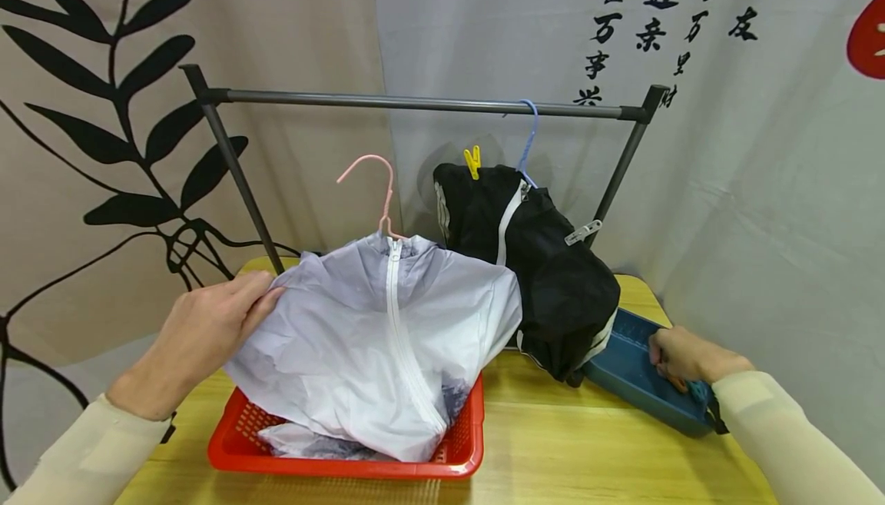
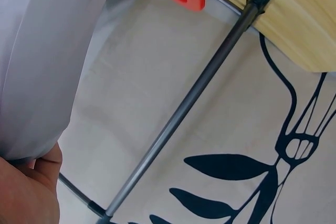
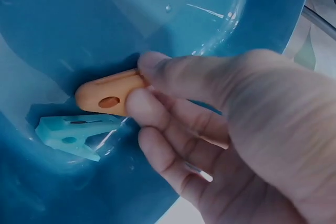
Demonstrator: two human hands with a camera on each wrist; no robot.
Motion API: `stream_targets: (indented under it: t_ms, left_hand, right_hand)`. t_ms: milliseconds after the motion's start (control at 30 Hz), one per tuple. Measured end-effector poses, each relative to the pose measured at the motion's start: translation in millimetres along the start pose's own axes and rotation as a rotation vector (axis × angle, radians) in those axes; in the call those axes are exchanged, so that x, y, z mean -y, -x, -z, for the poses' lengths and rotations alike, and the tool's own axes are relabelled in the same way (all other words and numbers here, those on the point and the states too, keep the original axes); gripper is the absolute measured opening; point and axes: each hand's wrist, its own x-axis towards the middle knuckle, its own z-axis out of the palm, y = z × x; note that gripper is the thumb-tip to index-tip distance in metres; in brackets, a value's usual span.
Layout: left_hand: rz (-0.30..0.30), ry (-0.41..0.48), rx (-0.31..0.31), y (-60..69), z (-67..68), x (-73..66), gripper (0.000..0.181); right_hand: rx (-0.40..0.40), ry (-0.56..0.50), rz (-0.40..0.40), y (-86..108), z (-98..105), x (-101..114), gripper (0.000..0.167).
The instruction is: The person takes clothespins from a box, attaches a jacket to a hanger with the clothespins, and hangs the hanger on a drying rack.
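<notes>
My left hand (image 1: pixel 214 332) pinches the shoulder of a pale grey-white zip jacket (image 1: pixel 346 320), which hangs on a pink hanger (image 1: pixel 389 190). In the left wrist view, the thumb and fingers grip the jacket's cloth (image 2: pixel 42 66). Inside a blue tray (image 1: pixel 629 363) on the right, my right hand (image 1: pixel 694 355) pinches an orange clothespin (image 3: pixel 110 94) between thumb and fingers. A turquoise clothespin (image 3: pixel 76 132) lies in the tray just beside it. The jacket's lower part rests in a red basket (image 1: pixel 346 468).
A grey metal rack (image 1: pixel 387 100) stands behind. From its bar a black jacket (image 1: pixel 553 274) hangs on a blue hanger (image 1: pixel 531 144), with a yellow clothespin (image 1: pixel 473 161) and a whitish clothespin (image 1: pixel 583 233) on it. Everything stands on a wooden table (image 1: pixel 546 443) before a printed curtain.
</notes>
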Motion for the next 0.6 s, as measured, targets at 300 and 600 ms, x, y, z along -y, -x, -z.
stream_targets:
  t_ms: [300,600]
  left_hand:
    - [-0.007,-0.007,-0.003,-0.4,-0.3,-1.0,0.055]
    - [-0.023,-0.013,0.003,-0.3,-2.1,0.3,0.056]
  right_hand:
    - [-0.04,0.042,0.02,1.4,-1.9,-2.6,0.02]
    - [-0.075,0.059,0.043,4.2,-0.8,-6.8,0.018]
